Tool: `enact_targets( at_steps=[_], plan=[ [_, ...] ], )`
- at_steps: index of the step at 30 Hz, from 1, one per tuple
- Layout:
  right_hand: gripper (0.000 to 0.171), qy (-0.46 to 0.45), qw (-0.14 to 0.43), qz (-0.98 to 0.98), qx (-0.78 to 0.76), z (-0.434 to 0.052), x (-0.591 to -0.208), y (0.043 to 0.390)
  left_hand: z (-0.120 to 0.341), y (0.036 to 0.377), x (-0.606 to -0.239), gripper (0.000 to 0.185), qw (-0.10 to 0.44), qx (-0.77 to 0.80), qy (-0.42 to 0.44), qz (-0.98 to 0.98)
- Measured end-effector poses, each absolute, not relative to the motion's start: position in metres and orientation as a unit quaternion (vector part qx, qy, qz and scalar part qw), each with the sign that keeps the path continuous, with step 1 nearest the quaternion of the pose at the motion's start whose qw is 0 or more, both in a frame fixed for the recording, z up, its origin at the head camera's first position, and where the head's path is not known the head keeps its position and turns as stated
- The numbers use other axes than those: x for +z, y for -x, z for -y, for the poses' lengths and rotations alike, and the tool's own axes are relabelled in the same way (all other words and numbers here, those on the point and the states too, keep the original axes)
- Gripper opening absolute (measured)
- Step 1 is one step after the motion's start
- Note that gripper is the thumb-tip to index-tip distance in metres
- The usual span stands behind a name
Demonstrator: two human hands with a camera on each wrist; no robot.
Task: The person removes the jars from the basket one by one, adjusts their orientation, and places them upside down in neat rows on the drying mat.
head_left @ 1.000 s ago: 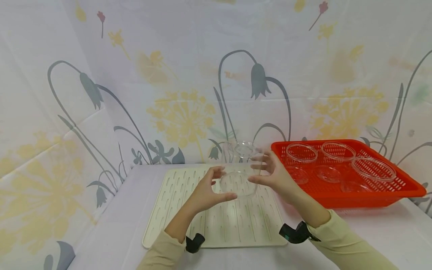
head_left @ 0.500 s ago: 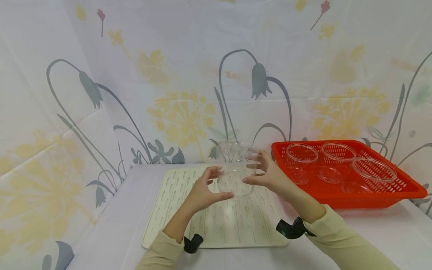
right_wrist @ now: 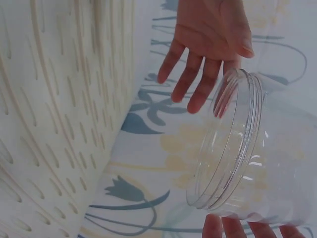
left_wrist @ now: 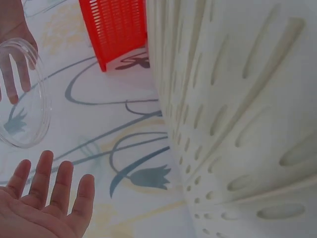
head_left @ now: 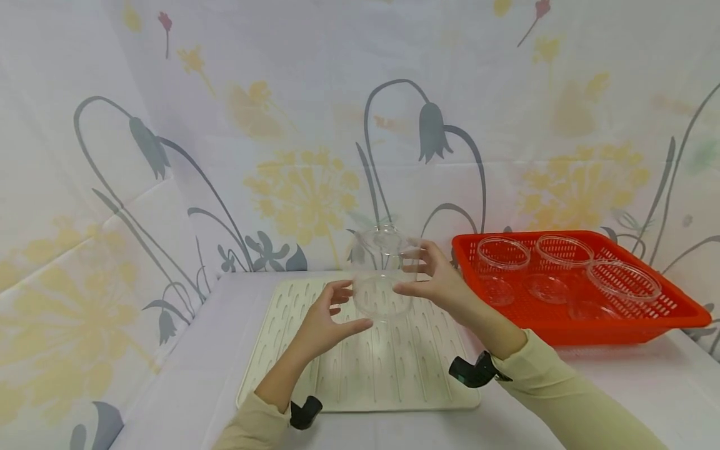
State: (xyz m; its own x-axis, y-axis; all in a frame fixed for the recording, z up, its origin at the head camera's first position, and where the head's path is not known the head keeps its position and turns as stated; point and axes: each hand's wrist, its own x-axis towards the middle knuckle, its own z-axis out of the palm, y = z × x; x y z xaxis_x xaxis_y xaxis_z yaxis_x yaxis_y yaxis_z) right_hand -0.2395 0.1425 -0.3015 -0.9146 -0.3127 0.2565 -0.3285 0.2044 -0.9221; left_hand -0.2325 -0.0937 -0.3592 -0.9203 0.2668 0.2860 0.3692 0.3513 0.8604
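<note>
A clear plastic jar (head_left: 384,265) is held up above the pale drying mat (head_left: 292,375), its threaded mouth facing down toward the mat. My right hand (head_left: 435,281) grips the jar's right side; in the right wrist view the fingertips (right_wrist: 233,228) lie along its wall. On the opposite side, my left hand (head_left: 326,322) has its fingers spread and holds nothing. The right wrist view puts this left hand (right_wrist: 205,44) close beside the jar's rim (right_wrist: 228,144), and in the left wrist view its palm is turned up below the jar (left_wrist: 42,109).
A red perforated basket (head_left: 613,334) stands to the right of the mat with 3 clear jars in it, mouths up, including a front one (head_left: 621,281). A flower-printed cloth (head_left: 315,125) hangs behind the white-covered table (head_left: 174,394).
Both hands have moved left, the right hand carrying the jar with it and lifting it slightly. The basket and mat have stayed in place.
</note>
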Motion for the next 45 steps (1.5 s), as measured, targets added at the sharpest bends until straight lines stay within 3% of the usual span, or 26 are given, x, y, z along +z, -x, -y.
enact_targets(
  at_steps=[22,29,38,45],
  plan=[
    [0.080,-0.183,-0.033,0.776,0.603,-0.124,-0.311,0.252,0.180,0.218,-0.389,0.072,0.038,-0.472,0.068,0.878],
    [0.079,-0.184,-0.034,0.773,0.606,-0.115,-0.313,0.256,0.206,0.218,-0.387,0.073,0.010,-0.452,0.017,0.892],
    [0.090,-0.158,-0.041,0.784,0.599,-0.107,-0.318,0.259,0.239,0.220,-0.391,0.072,-0.023,-0.435,-0.013,0.900],
    [0.087,-0.160,-0.043,0.791,0.589,-0.102,-0.326,0.263,0.254,0.222,-0.395,0.067,-0.075,-0.453,-0.043,0.887]
  ],
)
